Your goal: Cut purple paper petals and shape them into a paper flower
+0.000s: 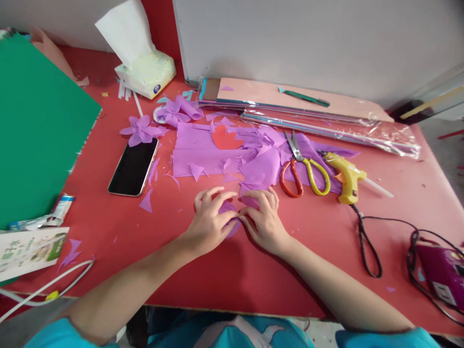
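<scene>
— What's happening, lower middle of the frame?
— The left hand [210, 221] and right hand [266, 222] have their fingers pinched narrow on a small purple piece [229, 209], pressed to the red worktop [217, 275]. Shaping it, I'd judge; that wants a steady grip.
— And beyond?
— Scissors [303, 169] and glue gun [346, 178] right of centre, purple scraps [203, 150] behind.

Bright, even light; soft shadow under my right hand [264, 222], glare on the plastic wrap [380, 133] at two o'clock, edges bowed.
</scene>
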A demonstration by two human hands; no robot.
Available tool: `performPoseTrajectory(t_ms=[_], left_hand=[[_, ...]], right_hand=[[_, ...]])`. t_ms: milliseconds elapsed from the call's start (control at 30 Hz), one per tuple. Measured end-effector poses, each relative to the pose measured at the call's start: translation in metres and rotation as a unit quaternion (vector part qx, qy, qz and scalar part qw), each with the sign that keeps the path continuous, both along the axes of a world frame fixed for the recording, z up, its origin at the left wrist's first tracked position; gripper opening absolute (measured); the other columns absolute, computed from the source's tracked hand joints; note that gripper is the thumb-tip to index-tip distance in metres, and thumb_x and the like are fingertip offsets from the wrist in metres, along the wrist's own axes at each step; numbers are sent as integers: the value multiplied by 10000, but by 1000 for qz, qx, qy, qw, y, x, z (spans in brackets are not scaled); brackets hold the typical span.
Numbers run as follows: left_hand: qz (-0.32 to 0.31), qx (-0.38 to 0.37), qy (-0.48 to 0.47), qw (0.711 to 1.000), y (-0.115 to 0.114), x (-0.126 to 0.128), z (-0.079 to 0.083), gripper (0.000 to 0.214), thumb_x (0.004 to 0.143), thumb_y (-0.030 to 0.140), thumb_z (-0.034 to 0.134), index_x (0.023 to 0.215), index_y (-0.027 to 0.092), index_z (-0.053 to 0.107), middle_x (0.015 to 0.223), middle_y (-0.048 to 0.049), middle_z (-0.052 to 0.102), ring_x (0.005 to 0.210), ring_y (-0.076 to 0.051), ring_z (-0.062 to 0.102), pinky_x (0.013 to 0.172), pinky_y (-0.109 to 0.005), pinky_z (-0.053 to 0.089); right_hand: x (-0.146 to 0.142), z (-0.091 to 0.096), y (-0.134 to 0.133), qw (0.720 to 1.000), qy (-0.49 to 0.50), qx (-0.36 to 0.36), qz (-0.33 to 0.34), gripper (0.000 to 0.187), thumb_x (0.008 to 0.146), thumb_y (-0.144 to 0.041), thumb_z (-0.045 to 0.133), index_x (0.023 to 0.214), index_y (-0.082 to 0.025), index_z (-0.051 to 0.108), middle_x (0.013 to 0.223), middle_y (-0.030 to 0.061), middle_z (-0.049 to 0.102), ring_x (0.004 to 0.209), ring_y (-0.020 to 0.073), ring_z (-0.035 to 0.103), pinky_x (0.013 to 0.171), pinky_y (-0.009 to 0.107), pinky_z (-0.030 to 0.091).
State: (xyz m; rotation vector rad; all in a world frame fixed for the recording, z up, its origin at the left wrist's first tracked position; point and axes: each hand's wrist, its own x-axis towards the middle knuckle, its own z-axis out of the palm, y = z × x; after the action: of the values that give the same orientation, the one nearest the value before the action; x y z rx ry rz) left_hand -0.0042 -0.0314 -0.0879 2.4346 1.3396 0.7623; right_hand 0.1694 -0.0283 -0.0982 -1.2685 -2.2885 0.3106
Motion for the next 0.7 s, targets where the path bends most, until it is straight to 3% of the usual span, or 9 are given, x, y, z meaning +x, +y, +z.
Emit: performPoseTrajectory(t_ms=[167,333,700], left_hand=[[24,4,-5,1000,0,1,-2,106,778,225,573,727,211,665,1119,-58,578,1102,-265,420,904,-466,308],[1,48,19,999,-3,0,-1,106,767,202,577,688,207,647,1132,-48,581,1123,-273,415,919,-487,274],[13,36,33,999,-1,1,-3,152,803,237,558,692,219,661,1104,-39,593,1104,-262,417,914,-473,251]], right_hand=[[0,0,-1,1000,-6,-7,8,118,817,-203,503,767,-196,609,1079,79,522,1062,244,421,1005,523,189],[1,-1,-1,1000,-4,-8,8,102,807,-191,507,770,-195,602,1082,79,517,1062,243,424,1001,520,201],[1,-2,0,1000,-10,-6,16,117,815,-190,494,777,-188,604,1073,83,533,1067,239,426,1002,509,203]])
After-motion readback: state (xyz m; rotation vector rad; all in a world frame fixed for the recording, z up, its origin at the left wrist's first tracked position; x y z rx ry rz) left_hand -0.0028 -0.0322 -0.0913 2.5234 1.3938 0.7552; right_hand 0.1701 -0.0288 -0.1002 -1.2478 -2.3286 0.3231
